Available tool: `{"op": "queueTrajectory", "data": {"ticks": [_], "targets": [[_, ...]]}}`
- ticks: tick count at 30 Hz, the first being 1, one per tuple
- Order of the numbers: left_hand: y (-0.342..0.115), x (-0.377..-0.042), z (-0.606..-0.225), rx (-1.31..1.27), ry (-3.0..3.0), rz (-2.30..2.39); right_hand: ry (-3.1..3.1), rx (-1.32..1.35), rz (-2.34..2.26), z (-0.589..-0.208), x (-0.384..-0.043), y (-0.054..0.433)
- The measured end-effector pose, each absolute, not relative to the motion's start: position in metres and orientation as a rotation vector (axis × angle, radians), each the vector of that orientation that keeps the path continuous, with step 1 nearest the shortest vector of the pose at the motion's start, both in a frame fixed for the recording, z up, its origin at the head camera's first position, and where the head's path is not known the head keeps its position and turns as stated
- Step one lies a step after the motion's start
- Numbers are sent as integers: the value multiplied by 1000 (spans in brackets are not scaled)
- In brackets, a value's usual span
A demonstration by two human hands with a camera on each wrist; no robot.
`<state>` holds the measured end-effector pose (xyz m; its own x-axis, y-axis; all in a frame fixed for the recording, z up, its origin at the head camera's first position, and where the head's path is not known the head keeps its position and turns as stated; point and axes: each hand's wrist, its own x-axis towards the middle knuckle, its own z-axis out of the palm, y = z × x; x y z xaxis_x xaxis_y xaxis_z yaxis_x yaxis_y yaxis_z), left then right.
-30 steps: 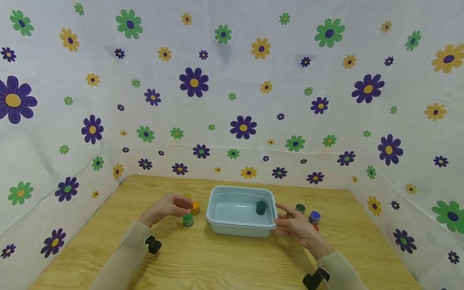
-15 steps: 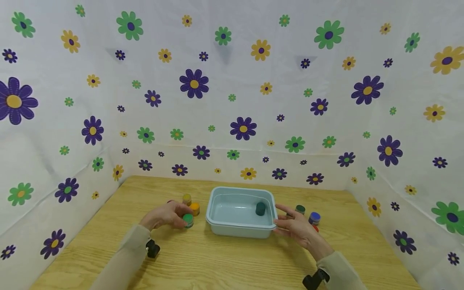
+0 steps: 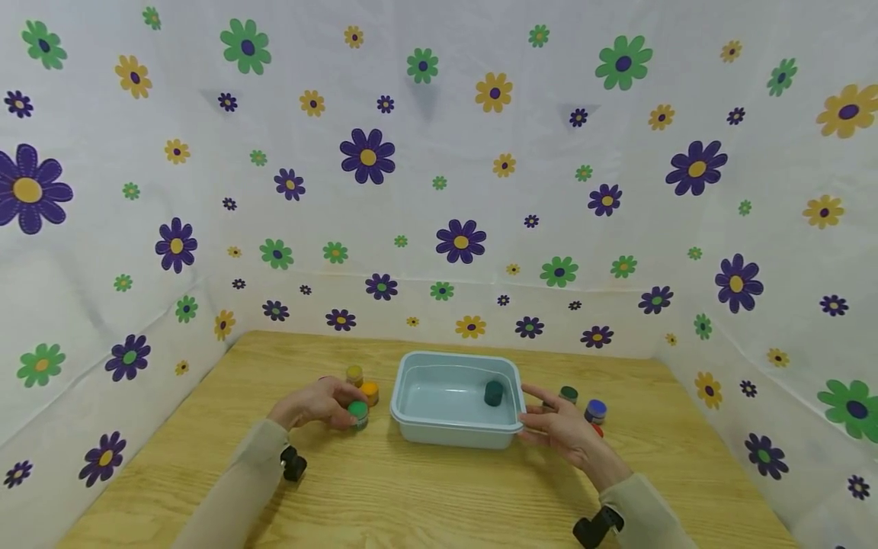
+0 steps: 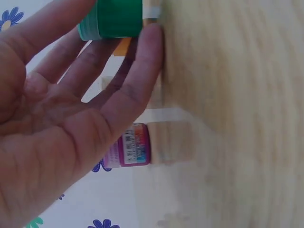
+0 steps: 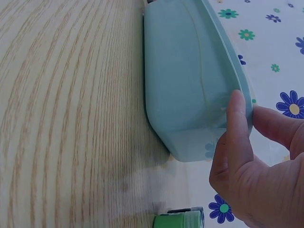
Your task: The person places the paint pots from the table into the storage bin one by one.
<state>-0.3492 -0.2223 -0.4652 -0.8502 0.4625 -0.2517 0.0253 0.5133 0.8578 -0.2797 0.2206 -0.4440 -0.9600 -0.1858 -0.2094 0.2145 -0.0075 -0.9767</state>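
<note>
At the left of the table, my left hand (image 3: 317,404) pinches a paint jar with a green lid (image 3: 358,413); the left wrist view shows the green jar (image 4: 116,19) between thumb and fingers. A magenta jar (image 4: 135,145) stands beyond that hand, hidden by it in the head view. In the middle is a pale blue plastic tub (image 3: 446,436) with one dark green jar (image 3: 493,393) inside, toward its right end. My right hand (image 3: 565,433) holds the tub's right rim, thumb on the outer wall (image 5: 209,95) and a finger over the edge.
Yellow (image 3: 354,374) and orange (image 3: 370,393) jars stand close behind the left hand. Right of the tub are a dark green jar (image 3: 568,394), a blue jar (image 3: 596,412) and a red jar (image 3: 598,431) partly behind the right hand. Flowered sheets (image 3: 425,191) surround the table.
My left hand has come down from above the jars and taken the green jar between its fingers, shifting it very slightly. The right hand and the tub have stayed in place.
</note>
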Motion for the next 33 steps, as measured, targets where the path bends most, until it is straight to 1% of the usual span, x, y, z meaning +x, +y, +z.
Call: {"op": "queueTrajectory", "data": {"ticks": [6,16,27,33], "targets": [[-226,-350,-453,527,2203,1347,1985,17,-2054,-444,-280,222],[-223,-356,-435,633,2176,1390,1975,-1,-2054,-443,-280,223],[-203,-358,-412,526,2248,1373,1994,11,-2046,-442,-279,220],[-181,-358,-408,621,2150,1498,2003,44,-2052,-441,-277,220]]}}
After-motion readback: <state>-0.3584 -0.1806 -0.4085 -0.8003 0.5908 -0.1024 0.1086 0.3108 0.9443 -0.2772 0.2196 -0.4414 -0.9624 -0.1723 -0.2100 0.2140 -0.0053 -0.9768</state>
